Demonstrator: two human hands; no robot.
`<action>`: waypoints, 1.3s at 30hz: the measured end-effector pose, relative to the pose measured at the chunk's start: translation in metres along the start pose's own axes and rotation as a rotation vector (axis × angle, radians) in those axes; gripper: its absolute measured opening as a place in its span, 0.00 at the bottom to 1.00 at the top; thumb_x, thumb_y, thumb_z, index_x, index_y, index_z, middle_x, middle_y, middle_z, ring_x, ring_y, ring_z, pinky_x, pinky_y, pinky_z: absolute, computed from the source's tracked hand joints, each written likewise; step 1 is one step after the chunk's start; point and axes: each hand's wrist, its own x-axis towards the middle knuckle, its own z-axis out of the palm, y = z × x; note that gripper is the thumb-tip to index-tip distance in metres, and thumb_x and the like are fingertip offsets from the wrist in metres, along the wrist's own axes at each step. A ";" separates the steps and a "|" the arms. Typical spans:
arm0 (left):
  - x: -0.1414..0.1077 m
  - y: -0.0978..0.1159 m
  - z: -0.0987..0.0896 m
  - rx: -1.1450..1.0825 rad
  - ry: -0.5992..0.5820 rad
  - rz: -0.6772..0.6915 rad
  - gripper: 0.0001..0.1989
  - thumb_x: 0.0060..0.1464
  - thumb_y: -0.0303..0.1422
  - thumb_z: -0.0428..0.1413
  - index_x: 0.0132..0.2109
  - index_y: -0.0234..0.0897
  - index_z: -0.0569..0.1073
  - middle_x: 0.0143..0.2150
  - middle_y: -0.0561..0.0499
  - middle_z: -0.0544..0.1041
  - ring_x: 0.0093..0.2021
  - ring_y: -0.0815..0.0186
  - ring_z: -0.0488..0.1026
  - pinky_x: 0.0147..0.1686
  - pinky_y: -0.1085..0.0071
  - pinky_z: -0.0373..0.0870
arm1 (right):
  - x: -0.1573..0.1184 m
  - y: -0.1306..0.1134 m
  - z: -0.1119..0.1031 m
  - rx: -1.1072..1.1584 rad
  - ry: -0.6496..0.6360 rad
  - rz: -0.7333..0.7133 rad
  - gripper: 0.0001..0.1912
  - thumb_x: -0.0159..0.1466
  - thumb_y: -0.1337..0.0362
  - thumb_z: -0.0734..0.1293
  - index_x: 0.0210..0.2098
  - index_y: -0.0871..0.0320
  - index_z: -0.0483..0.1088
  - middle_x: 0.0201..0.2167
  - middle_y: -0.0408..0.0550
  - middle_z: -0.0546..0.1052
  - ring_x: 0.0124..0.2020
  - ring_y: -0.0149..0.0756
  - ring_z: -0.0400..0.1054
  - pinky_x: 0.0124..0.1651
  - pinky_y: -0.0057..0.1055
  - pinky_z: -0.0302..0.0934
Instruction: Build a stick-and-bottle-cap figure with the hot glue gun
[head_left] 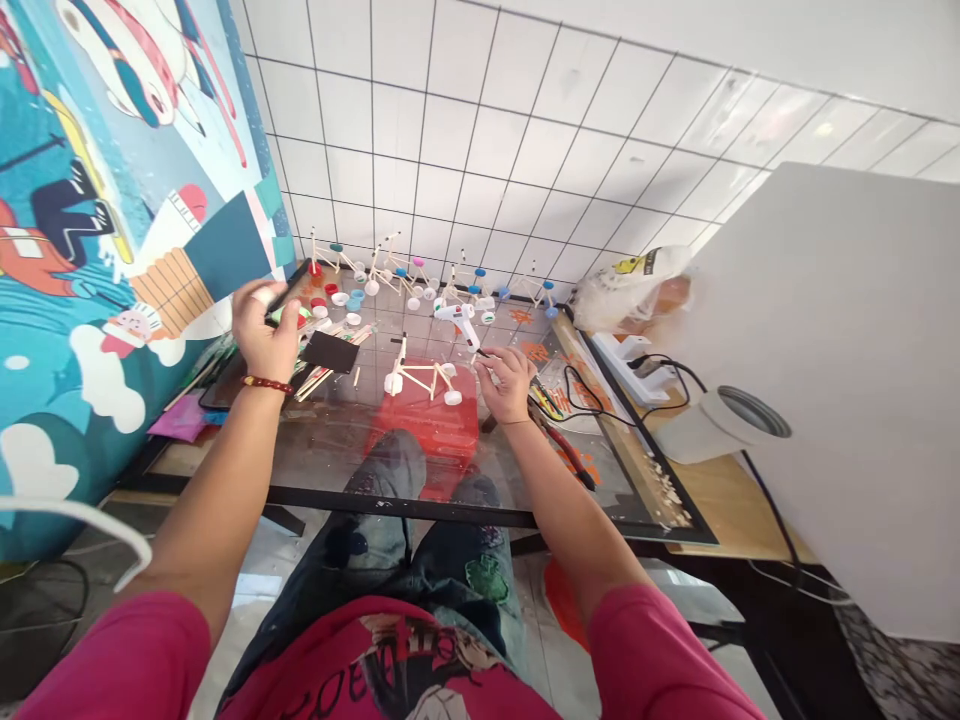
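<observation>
At the left of the glass table, my left hand (266,325) is curled round a dark-edged object with some green and red on it, too small to name. My right hand (506,382) is right of centre, its fingers pinched by the lower end of a white glue gun (459,322); what they hold is hard to make out. Between the hands stands a small stick model (425,378) with white round caps as wheels. A black rectangular piece (331,352) lies over a pile of thin wooden sticks (324,378).
Several similar stick models (390,265) and loose bottle caps line the table's back by the tiled wall. Red-handled pliers (568,452), a black cable (592,405) and a white power strip (634,367) are at the right. A pink packet (180,418) lies far left.
</observation>
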 end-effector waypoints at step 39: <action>-0.091 -0.025 -0.145 0.718 -0.321 0.032 0.17 0.53 0.48 0.53 0.37 0.44 0.80 0.46 0.42 0.79 0.47 0.43 0.77 0.40 0.53 0.71 | -0.001 -0.006 -0.002 0.016 0.080 0.081 0.12 0.68 0.55 0.64 0.33 0.50 0.78 0.41 0.47 0.82 0.49 0.45 0.71 0.58 0.50 0.50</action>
